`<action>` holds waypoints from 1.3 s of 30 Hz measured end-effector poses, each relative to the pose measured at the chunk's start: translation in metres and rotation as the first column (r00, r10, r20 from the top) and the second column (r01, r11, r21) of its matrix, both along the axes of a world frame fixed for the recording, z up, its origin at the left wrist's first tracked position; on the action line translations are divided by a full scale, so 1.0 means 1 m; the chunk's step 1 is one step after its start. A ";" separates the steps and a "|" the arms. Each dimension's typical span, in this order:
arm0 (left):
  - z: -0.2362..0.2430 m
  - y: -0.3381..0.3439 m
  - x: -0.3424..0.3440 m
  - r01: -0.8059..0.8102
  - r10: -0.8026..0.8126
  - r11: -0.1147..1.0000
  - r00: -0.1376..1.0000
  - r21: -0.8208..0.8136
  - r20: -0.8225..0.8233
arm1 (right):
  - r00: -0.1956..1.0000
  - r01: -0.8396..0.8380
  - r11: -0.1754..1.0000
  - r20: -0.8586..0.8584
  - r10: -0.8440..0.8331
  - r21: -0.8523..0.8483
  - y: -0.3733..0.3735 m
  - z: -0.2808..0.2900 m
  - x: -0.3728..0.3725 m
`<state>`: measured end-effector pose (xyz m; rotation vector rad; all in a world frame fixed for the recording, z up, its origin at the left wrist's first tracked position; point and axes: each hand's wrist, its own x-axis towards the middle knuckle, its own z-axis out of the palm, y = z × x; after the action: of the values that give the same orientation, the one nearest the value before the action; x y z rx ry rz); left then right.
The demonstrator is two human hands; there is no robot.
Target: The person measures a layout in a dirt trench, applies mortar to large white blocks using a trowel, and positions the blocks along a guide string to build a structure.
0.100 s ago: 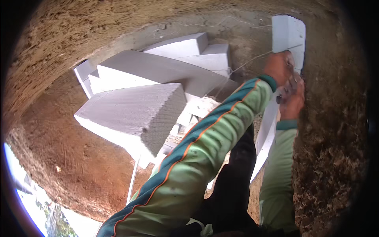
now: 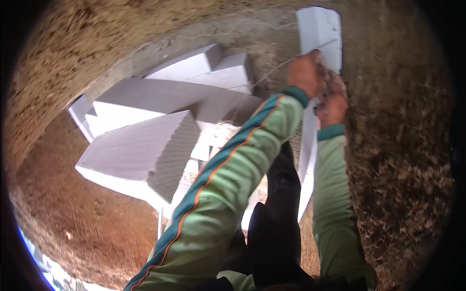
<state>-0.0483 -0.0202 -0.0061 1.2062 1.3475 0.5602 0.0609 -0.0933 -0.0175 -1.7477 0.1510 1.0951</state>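
Observation:
My left hand (image 2: 306, 72) is closed in a fist at the near end of a white block (image 2: 320, 30) on top of the wall at the upper right. A thin string (image 2: 274, 71) runs into this fist from the left, and a short end sticks out over the block's face. Just below and to the right, my right hand (image 2: 334, 104) has its fingers curled in against the left one. What its fingertips pinch is hidden. Both forearms wear light green sleeves with teal cuffs.
Large pale blocks lie piled at the left, the nearest a thick one (image 2: 138, 150) with a rough cut end. Another thin string (image 2: 218, 30) trails along the grey ground behind them. Rough brown earth (image 2: 398, 160) borders the right. My dark-clothed legs (image 2: 279, 213) stand between the arms.
The whole view has shifted, so the blocks and both hands sit further left in the picture. My hands stay together at the white block, with the same closed grip.

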 end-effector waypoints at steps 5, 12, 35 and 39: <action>0.054 -0.026 -0.023 0.223 -0.132 0.961 0.890 0.165 -0.436 | 0.906 -0.278 0.961 0.331 0.262 -0.001 0.016 -0.028 -0.007; 0.162 -0.132 -0.044 0.109 -0.111 0.978 0.994 0.178 -0.003 | 0.365 -0.451 0.687 0.584 0.725 -0.570 0.094 -0.020 -0.002; 0.123 -0.110 -0.038 -0.476 0.889 0.409 0.399 -0.779 0.224 | 0.874 -0.484 0.874 0.024 0.485 -0.039 0.023 0.082 -0.050; 0.092 -0.112 -0.036 -0.472 0.864 0.451 0.445 -0.758 0.236 | 0.887 -0.377 0.925 -0.272 0.373 0.040 -0.014 0.098 -0.047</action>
<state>-0.0839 -0.1326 0.0862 -0.2047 1.2581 0.9337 0.0138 -0.1073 0.0805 -1.6684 -0.0133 1.6252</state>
